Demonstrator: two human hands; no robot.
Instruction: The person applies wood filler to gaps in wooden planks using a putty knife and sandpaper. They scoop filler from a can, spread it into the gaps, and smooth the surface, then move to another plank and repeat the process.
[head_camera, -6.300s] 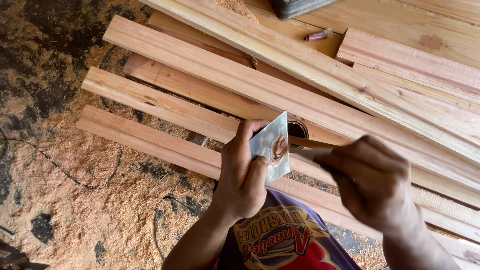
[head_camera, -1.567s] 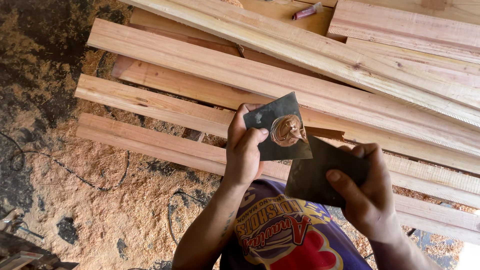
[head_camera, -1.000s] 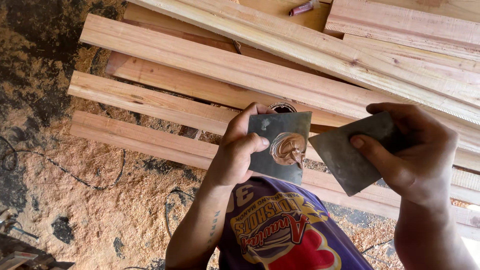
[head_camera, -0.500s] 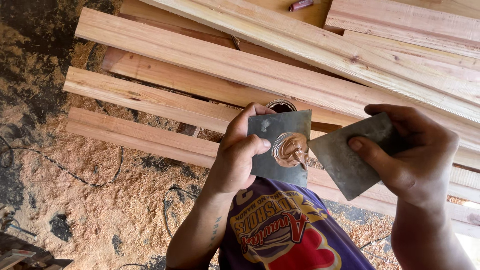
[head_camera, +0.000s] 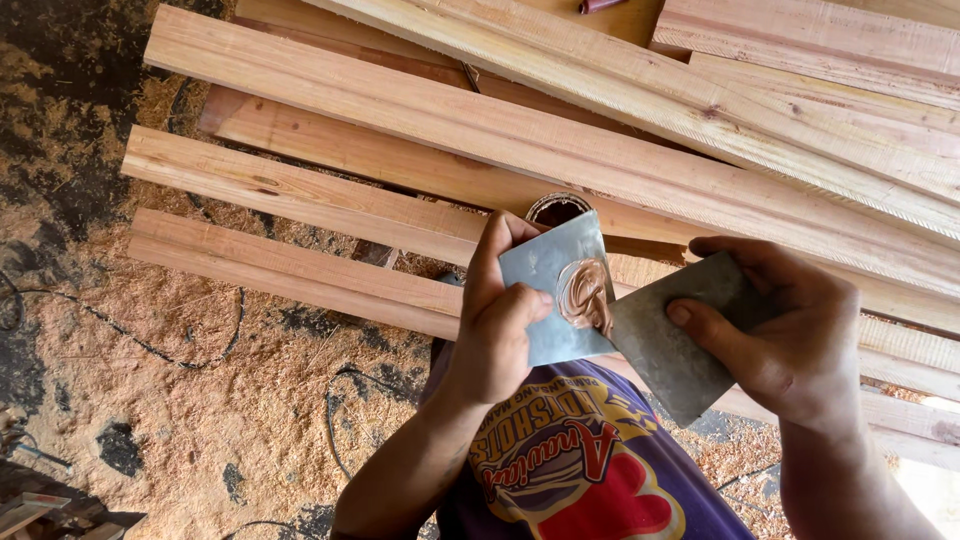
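My left hand (head_camera: 497, 330) holds a small grey metal plate (head_camera: 548, 288) upright, thumb across its face. A dab of brown filler paste (head_camera: 585, 293) sits on the plate's right side. In my right hand (head_camera: 790, 335) is a second flat grey metal scraper (head_camera: 670, 345), its left edge touching the paste. Both hands are above my lap, in front of long pale wooden planks (head_camera: 520, 150). Behind the plate the rim of a small round tin (head_camera: 556, 206) shows.
Planks lie stacked diagonally across the top and right. Sawdust (head_camera: 200, 400) covers the ground at left, with a thin dark cable (head_camera: 150, 345) running through it. My purple printed shirt (head_camera: 580, 470) fills the bottom centre. A small reddish object (head_camera: 600, 5) lies on the top planks.
The right hand brought its scraper leftward until the edge met the paste on the left plate. The left hand kept its plate nearly still.
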